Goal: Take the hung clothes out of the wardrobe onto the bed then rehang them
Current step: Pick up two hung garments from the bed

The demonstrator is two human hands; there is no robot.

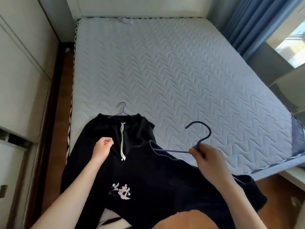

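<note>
Black trousers with a white drawstring lie flat at the near left of the bed, on a purple hanger whose hook pokes out past the waistband. My right hand grips the neck of a second purple hanger, which carries a dark top with a white print. This top hangs above the bed's near edge and overlaps the trousers. My left hand hovers over the trousers, fingers curled loosely, holding nothing.
White wardrobe doors line the left side, with a narrow strip of wooden floor between them and the bed. Blue curtains and a window are at the right. Most of the quilted mattress is bare.
</note>
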